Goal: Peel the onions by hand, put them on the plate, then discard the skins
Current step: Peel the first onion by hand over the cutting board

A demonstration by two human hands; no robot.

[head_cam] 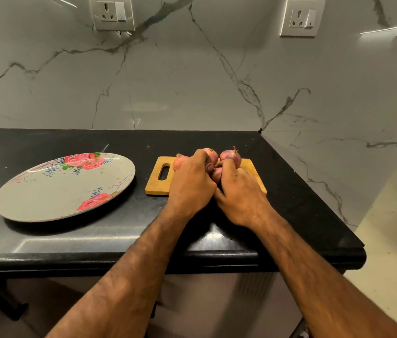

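Several red onions in their skins lie on a small wooden cutting board (pixel 154 184). One onion (pixel 217 173) sits between both hands, mostly covered. My left hand (pixel 191 184) curls its fingers over it from the left, and my right hand (pixel 238 189) grips it from the right. Behind the hands, three more onions stand on the board: one at the left (pixel 179 161), one in the middle (pixel 213 154) and one at the right (pixel 231 156). A grey plate (pixel 46 191) with pink rose prints lies on the counter to the left, with nothing on it.
The black stone counter (pixel 95 235) ends at a front edge near me and a right edge past the board. A marble wall with two sockets (pixel 112 12) rises behind. Pale floor shows at the right.
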